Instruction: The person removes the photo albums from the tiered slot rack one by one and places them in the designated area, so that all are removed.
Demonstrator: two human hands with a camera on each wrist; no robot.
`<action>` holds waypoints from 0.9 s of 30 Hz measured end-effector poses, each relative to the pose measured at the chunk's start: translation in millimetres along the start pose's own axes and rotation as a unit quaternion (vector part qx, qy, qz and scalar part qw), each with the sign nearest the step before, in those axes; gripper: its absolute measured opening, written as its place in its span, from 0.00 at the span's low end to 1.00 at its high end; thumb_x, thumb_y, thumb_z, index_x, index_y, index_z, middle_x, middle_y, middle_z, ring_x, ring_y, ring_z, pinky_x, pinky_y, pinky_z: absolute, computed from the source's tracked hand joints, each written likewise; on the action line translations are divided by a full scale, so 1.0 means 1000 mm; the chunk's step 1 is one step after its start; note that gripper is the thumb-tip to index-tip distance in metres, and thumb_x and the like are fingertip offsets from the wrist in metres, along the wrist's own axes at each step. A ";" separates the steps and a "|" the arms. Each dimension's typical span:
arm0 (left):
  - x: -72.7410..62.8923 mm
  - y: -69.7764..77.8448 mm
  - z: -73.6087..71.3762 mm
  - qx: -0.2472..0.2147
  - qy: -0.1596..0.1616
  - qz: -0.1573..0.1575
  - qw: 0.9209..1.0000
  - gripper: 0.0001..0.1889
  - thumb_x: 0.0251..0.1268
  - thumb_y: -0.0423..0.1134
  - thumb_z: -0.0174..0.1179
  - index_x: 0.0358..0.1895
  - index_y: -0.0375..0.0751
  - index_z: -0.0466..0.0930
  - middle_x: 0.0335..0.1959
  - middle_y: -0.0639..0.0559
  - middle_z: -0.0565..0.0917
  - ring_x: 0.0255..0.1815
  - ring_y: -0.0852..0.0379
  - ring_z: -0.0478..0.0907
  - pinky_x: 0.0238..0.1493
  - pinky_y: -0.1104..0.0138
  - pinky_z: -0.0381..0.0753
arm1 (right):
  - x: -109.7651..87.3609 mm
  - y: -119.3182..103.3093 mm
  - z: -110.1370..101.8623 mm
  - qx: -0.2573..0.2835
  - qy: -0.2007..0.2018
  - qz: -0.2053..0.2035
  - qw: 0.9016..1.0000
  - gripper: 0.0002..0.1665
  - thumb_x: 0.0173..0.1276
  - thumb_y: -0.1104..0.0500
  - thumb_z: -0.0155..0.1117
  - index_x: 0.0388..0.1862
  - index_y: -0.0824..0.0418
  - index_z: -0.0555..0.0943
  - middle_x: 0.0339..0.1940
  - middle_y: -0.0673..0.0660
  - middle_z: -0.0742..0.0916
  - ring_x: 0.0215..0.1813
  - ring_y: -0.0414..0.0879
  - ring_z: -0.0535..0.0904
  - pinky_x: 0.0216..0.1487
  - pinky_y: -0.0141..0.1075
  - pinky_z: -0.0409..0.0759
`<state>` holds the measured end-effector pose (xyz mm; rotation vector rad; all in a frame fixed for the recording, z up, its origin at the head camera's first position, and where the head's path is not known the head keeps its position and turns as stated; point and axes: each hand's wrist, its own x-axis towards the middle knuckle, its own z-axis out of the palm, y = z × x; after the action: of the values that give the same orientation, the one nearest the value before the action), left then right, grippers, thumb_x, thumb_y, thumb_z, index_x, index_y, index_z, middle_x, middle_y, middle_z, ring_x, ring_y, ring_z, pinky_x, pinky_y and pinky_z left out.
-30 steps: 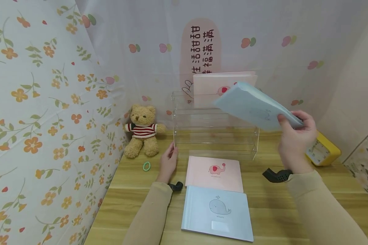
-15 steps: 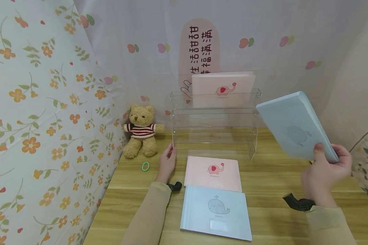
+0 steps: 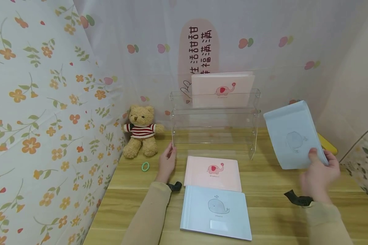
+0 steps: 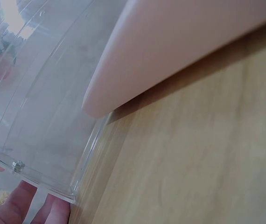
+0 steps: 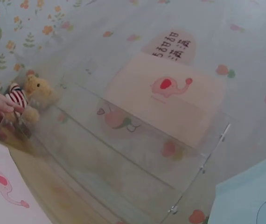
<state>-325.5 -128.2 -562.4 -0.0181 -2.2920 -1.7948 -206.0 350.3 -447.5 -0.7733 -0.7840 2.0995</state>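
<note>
Wood-grain table [image 3: 119, 207] below us; left hand [image 3: 167, 164] grips clear rack [image 3: 214, 119] at its eight o'clock. Right hand [image 3: 320, 177] pinches tilted blue whale book [image 3: 289, 134], aloft at rack's three o'clock. Handling book looks like step we're on; next move likely calls for squaring it, rack steadied.

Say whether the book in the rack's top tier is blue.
No, the book in the top tier of the rack is plainly pink.
</note>
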 end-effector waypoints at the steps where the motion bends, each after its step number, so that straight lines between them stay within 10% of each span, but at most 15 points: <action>1: 0.000 0.000 0.000 0.001 0.000 -0.001 1.000 0.27 0.88 0.49 0.59 0.83 0.52 0.73 0.77 0.43 0.82 0.72 0.37 0.84 0.73 0.40 0.81 | 0.004 0.002 0.000 -0.013 0.001 0.018 1.000 0.22 0.60 0.72 0.85 0.47 0.58 0.84 0.59 0.49 0.79 0.61 0.41 0.76 0.45 0.25 0.82; 27: -0.001 0.000 0.001 0.004 0.007 -0.001 1.000 0.27 0.88 0.49 0.59 0.82 0.49 0.74 0.75 0.42 0.83 0.70 0.37 0.85 0.71 0.41 0.83 | 0.043 0.048 0.027 -0.207 -0.047 0.124 0.969 0.37 0.76 0.58 0.75 0.80 0.46 0.75 0.57 0.41 0.80 0.59 0.37 0.79 0.40 0.25 0.83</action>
<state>-324.4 -127.1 -563.0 -0.0033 -2.2907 -1.7804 -269.0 351.6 -477.5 -1.0430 -1.2599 2.2341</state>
